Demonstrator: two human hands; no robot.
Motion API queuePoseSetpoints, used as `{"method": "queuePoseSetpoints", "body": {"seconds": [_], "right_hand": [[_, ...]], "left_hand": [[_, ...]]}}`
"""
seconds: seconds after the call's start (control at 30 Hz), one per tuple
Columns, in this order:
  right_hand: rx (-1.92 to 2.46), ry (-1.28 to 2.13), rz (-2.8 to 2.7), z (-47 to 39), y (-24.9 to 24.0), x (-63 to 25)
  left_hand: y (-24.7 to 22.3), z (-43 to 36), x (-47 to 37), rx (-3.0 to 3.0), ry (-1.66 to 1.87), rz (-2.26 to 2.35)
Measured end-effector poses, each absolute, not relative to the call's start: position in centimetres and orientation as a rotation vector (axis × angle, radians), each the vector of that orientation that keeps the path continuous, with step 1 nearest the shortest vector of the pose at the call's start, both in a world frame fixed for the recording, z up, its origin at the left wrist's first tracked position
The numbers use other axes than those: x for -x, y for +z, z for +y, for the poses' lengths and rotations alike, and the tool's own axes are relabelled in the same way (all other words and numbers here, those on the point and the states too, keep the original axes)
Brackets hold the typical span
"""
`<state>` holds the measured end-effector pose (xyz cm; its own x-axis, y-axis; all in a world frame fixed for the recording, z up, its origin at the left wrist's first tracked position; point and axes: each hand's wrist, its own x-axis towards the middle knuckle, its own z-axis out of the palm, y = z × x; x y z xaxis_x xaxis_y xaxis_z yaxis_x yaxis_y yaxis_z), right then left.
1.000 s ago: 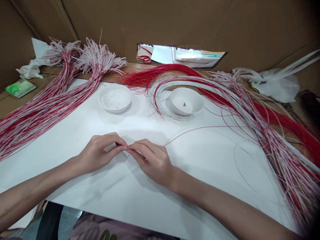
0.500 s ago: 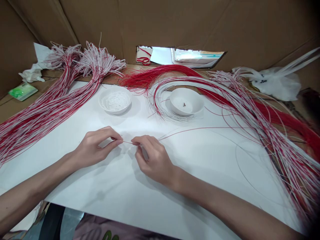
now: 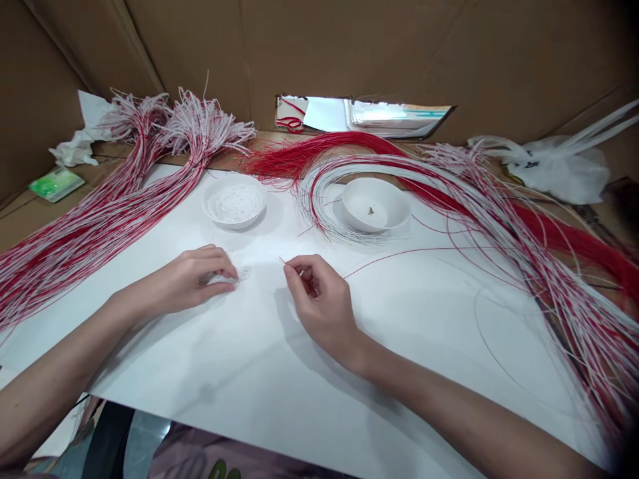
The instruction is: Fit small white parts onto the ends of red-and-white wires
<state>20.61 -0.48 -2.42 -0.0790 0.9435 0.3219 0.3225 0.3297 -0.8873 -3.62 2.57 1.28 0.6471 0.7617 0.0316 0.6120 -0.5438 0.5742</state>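
Note:
Pinched between thumb and forefinger of my right hand (image 3: 319,296) is a thin red wire (image 3: 394,253); its short tip pokes out past the fingertips and its long part trails off to the right. My left hand (image 3: 200,276) rests low over the white sheet (image 3: 224,359), thumb and fingertips apart, beside a few tiny clear bits (image 3: 244,273). Nothing shows between those fingers. Beyond the hands stand a white bowl with small white bits in it (image 3: 234,201) and a second white bowl (image 3: 375,205) holding a small brown piece.
Red and white strand bundles (image 3: 144,186) lie at the left, and more strands (image 3: 539,266) spread across the right. A red bundle (image 3: 344,141) lies behind the bowls. Cardboard walls (image 3: 349,46) enclose the back; a plastic bag (image 3: 559,166) sits back right.
My left hand has let go of the red wire and opened slightly. My right hand has moved a little right and turned its fingertips upward, still holding the wire.

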Motion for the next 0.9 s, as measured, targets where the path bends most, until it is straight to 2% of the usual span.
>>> {"method": "queuePoseSetpoints", "body": {"seconds": [0.2, 0.5, 0.7, 0.9], "right_hand": [[1.171, 0.797, -1.563, -0.4, -2.5, -20.6], [1.015, 0.621, -1.703, -0.9, -2.1, -20.4], [0.809, 0.395, -1.87, -1.3, -2.7, -20.4], [0.787, 0.309, -1.951, -1.5, -3.3, -20.4]], "left_hand": [[0.6, 2.3, 3.4, -2.342, 0.4, 1.057], [0.5, 2.3, 3.0, -2.305, 0.482, 1.016], [1.1, 1.5, 2.2, -1.917, 0.574, 1.203], [0.9, 0.9, 1.3, -1.476, 0.639, 1.189]]}}
